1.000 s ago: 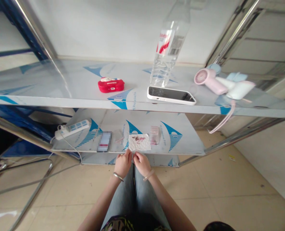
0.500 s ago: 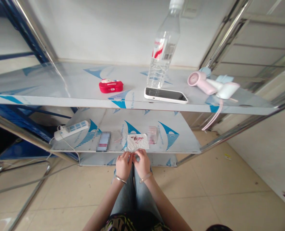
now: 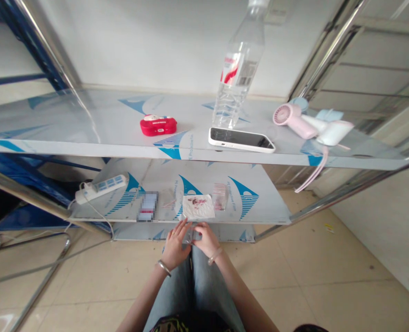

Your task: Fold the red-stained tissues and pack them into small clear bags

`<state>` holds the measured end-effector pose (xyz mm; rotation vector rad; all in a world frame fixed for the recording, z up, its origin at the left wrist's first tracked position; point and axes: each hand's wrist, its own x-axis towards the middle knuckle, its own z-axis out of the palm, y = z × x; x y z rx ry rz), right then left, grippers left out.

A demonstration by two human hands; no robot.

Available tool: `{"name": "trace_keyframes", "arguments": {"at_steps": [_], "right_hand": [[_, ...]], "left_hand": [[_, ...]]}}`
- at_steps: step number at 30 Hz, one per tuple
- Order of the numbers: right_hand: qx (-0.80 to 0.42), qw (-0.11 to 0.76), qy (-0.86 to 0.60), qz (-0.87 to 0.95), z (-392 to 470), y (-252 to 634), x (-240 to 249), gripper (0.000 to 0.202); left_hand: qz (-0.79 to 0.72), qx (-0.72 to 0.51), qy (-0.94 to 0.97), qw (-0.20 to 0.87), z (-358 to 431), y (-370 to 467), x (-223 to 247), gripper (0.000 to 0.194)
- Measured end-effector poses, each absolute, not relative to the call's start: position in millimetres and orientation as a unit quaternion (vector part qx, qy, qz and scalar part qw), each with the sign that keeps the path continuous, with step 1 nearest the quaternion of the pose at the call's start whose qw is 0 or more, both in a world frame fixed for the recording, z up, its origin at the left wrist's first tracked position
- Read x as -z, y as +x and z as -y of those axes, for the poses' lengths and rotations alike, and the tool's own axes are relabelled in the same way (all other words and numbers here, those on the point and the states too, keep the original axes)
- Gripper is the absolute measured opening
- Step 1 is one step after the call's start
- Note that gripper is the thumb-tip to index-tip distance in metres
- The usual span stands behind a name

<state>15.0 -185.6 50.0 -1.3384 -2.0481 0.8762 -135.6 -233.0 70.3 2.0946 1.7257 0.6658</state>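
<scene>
In front of the lower shelf's edge, above my knees, are both hands. My left hand [image 3: 175,245] has its fingers stretched forward and the thumb apart, with no object visible in its grasp. Curled inward beside it, my right hand [image 3: 207,240] has bent fingers; a small greyish, see-through patch shows between the hands, too unclear to name. Just beyond the fingertips lies a white sheet [image 3: 200,213] with dark red pieces or marks on it. A clear plastic container [image 3: 220,197] holding thin pinkish sticks is right of the sheet. Left of it sits a clear plastic piece [image 3: 168,199].
A blurred-out phone [image 3: 148,206] and a white power strip [image 3: 102,188] occupy the lower shelf [image 3: 266,207]. Above, the upper shelf [image 3: 97,124] carries a red case [image 3: 158,127], a white-edged phone [image 3: 242,140], a water bottle [image 3: 237,78] and a pink handheld fan [image 3: 296,122].
My hands have drawn apart from a close fingertip pinch. The left fingers have straightened, while the right hand stays curled. The view has shifted slightly.
</scene>
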Motion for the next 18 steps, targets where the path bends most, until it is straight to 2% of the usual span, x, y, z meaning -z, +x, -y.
{"name": "trace_keyframes", "arguments": {"at_steps": [3, 7, 10, 13, 15, 18], "right_hand": [[-0.336, 0.251, -0.47, 0.776, 177.5, 19.7, -47.5, 0.037], [-0.37, 0.267, -0.424, 0.783, 162.9, 24.4, -50.0, 0.033], [-0.387, 0.33, -0.413, 0.756, 146.5, 25.5, -51.0, 0.017], [-0.331, 0.395, -0.501, 0.695, 123.8, 21.4, -40.0, 0.016], [-0.264, 0.365, -0.585, 0.674, 107.9, 15.5, -24.6, 0.014], [-0.206, 0.261, -0.66, 0.674, 88.6, 5.2, 2.9, 0.015]], "left_hand": [[-0.588, -0.207, 0.751, 0.215, 223.3, -140.6, -69.2, 0.072], [-0.578, -0.232, 0.748, 0.23, 206.0, -142.8, -63.3, 0.062], [-0.581, -0.281, 0.733, 0.215, 189.5, -143.8, -53.9, 0.054], [-0.624, -0.348, 0.681, 0.162, 169.1, -143.8, -40.6, 0.05], [-0.65, -0.388, 0.642, 0.122, 154.3, -142.6, -29.9, 0.052], [-0.662, -0.423, 0.61, 0.102, 135.1, -140.1, -14.8, 0.055]]}}
